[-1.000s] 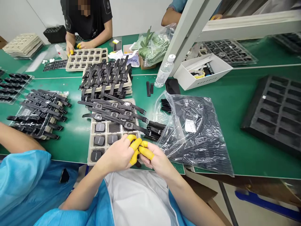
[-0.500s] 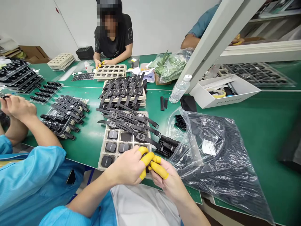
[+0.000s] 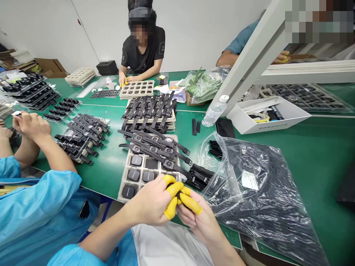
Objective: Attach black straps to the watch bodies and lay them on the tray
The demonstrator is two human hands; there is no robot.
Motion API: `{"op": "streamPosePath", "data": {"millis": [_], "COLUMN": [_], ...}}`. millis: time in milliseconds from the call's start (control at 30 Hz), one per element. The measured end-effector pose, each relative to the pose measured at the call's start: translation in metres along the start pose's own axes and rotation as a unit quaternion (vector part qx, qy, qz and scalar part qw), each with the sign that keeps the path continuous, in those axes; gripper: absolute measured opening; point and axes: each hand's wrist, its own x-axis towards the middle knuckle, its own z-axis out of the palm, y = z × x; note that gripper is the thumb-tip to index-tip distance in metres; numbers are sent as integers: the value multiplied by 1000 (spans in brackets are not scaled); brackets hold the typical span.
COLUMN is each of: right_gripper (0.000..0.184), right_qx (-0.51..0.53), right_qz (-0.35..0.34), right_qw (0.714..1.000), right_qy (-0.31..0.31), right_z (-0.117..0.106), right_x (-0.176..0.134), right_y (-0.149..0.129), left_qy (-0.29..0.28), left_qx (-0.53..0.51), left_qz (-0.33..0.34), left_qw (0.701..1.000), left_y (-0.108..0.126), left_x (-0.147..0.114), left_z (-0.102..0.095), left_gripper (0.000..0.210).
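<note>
My left hand [image 3: 155,201] and my right hand [image 3: 198,212], with yellow finger cots on several fingers, pinch a small black watch part [image 3: 178,194] between them. The fingers cover most of it, so its exact shape is hidden. Just behind my hands lies a cream tray [image 3: 124,180] with square black watch cases [image 3: 128,191] in its front pockets. Across its far half are watches with black straps [image 3: 154,150] attached. A pile of loose black straps [image 3: 198,176] sits right of the tray, beside the mouth of a clear bag [image 3: 266,192] full of dark straps.
Beyond the tray stands a stack of strapped watches [image 3: 149,111]. A water bottle [image 3: 215,111], white box [image 3: 271,118] and slanted white post [image 3: 249,59] are to the right. A co-worker's blue sleeve [image 3: 52,192] is close on my left; another person [image 3: 144,51] sits opposite.
The view has shifted, so the table appears slightly lower and farther right. My fingers have moved a little around the black watch part, which both hands still grip.
</note>
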Motion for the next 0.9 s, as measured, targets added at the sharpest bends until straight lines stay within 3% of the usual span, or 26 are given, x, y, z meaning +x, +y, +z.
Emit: {"op": "streamPosePath", "data": {"millis": [133, 267, 367, 433, 500, 600, 767, 900], "right_gripper": [51, 50, 48, 42, 31, 20, 28, 29], "right_qx": [-54, -68, -110, -217, -363, -534, -680, -778], "right_qz": [36, 28, -29, -101, -160, -190, -260, -246], "right_qw": [998, 997, 992, 970, 917, 822, 686, 572], "right_qy": [-10, -37, -47, -45, -47, -58, -4, 82], "right_z": [-1, -5, -6, -7, -8, -14, -18, -7], "right_x": [-1, -4, -5, -6, -7, -4, 17, 49], "right_y": [4, 13, 14, 8, -2, -19, -31, -28], "left_qy": [-44, -62, -65, -66, -68, -69, -80, -110], "left_qx": [130, 86, 13, 12, 31, 64, 143, 125], "left_qz": [-4, 9, -24, -55, -80, -89, -80, -151], "left_qw": [990, 994, 998, 996, 994, 992, 983, 974], "left_y": [6, 10, 8, 3, -4, -25, -76, -118], "left_x": [-6, -13, -20, -26, -33, -41, -40, -19], "left_z": [1, -3, -5, -7, -16, -38, -72, -73], "left_gripper": [26, 30, 40, 47, 49, 43, 30, 23]}}
